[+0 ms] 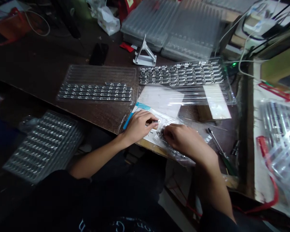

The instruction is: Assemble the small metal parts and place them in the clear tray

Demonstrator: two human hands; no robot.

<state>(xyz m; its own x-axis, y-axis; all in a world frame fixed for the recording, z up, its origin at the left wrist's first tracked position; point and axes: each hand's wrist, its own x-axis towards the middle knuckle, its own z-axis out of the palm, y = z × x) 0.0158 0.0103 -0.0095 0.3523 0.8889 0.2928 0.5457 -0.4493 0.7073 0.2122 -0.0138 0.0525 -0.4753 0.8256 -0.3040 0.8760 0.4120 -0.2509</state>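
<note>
My left hand [140,123] is closed in a pinch on a small dark circuit board [155,121] with a pale round end. It rests over a white work surface [149,138] edged with blue tape [143,106]. Just to its right, my right hand [180,137] reaches into a clear plastic bag [183,158] of small metal parts [160,133]. Its fingers are curled together, and whatever they hold is hidden. Tiny loose pieces lie on the white surface between both hands.
Behind my hands lie two clear ribbed trays: the left tray [99,74] and the right tray [222,93], both partly filled with small boards. A screwdriver [218,143] lies right. Stacked trays [41,145] stand lower left; a phone stand [145,54] and more trays [190,29] are farther back.
</note>
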